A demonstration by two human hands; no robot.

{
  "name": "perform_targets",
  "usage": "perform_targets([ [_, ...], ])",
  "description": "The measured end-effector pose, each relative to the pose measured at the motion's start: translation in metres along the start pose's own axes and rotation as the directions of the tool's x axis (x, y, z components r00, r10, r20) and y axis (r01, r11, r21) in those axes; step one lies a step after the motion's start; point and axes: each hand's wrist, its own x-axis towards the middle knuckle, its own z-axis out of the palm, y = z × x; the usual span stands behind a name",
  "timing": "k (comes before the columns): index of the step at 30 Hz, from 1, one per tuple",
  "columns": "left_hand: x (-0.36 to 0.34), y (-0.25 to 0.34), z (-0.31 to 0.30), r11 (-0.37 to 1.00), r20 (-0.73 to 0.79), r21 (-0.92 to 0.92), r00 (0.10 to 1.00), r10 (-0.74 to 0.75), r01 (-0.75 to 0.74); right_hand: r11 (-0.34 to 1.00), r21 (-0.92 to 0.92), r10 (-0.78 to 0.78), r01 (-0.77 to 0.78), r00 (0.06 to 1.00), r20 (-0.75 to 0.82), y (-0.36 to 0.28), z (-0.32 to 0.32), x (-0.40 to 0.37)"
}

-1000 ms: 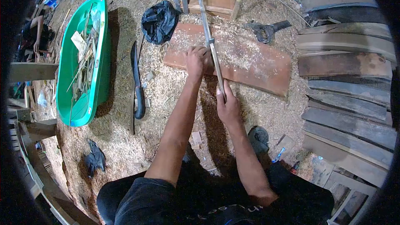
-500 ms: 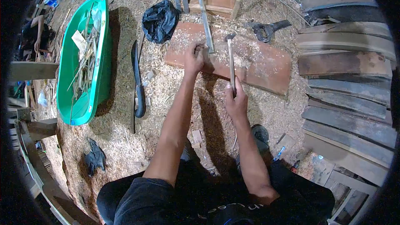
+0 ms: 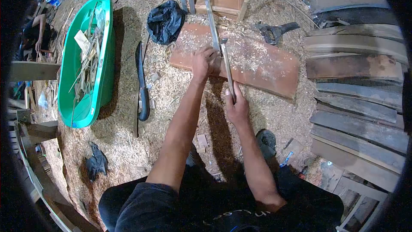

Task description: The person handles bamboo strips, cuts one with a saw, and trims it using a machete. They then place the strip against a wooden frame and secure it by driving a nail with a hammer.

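My right hand (image 3: 238, 109) grips a hammer (image 3: 228, 66) low on its wooden handle. The hammer's head is beside the lower end of a long narrow strip (image 3: 210, 13), close to the fingers of my left hand (image 3: 203, 63). Those fingers are curled together at the strip's end; what they pinch, if anything, is too small to make out. Under both lies a reddish-brown wooden board (image 3: 268, 71), strewn with shavings. At its far end the strip rests by a small wooden frame (image 3: 221, 0).
A green tub (image 3: 64, 99) of wood scraps stands left. Nearer lies a machete (image 3: 142, 81). A black plastic bag (image 3: 165, 22) touches the board's left end, and a dark tool (image 3: 277, 31) lies beyond it. Stacked planks (image 3: 356, 66) line the right. Another person (image 3: 40, 32) is at far left.
The hammer has swung left, its head going from over the board to beside the strip and my left hand. My left fingers have shifted slightly right, onto the strip's end.
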Motion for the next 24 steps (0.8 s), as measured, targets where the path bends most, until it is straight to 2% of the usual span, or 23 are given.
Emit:
perform_targets([
  [1,-0.002,0.003,-0.002,0.999,0.006,0.043,1.0,0.011,-0.011,0.999,0.006,-0.043,0.044,0.999,-0.023,0.003,0.002,0.0],
  [3,-0.003,0.006,-0.004,0.991,0.015,0.126,0.999,0.034,-0.036,1.0,-0.024,0.014,-0.014,1.0,0.023,0.005,0.001,-0.001],
  [7,-0.005,-0.001,0.004,0.993,-0.052,0.095,0.995,0.08,-0.074,0.988,-0.041,0.155,-0.15,0.979,0.134,-0.008,-0.01,0.002],
  [10,-0.004,-0.001,0.005,0.986,-0.056,0.145,0.994,0.097,-0.088,0.997,0.044,0.054,-0.058,0.995,0.082,-0.01,-0.008,0.001],
  [13,-0.004,0.004,0.006,0.986,-0.034,0.149,0.997,0.075,-0.069,0.999,-0.015,-0.03,0.03,0.999,0.044,0.001,-0.003,0.0],
  [16,-0.002,0.001,0.007,0.979,-0.029,0.191,0.997,0.079,-0.072,0.999,0.033,0.039,-0.042,0.996,0.082,0.001,-0.002,-0.001],
  [19,-0.004,0.003,0.007,0.976,-0.048,0.196,0.994,0.103,-0.092,0.999,-0.007,0.048,-0.047,0.997,0.064,-0.014,-0.005,-0.004],
  [20,-0.004,0.006,0.006,0.976,-0.056,0.197,0.993,0.107,-0.094,1.0,0.016,-0.012,0.011,1.0,0.026,-0.015,-0.003,-0.005],
  [23,-0.001,0.011,0.002,0.983,-0.091,0.147,0.988,0.127,-0.113,0.992,-0.112,-0.05,0.054,0.998,0.034,0.007,0.004,-0.008],
  [24,-0.002,0.01,0.002,0.986,-0.099,0.121,0.986,0.13,-0.118,1.0,-0.014,-0.012,0.013,0.998,0.065,0.001,0.002,-0.006],
])
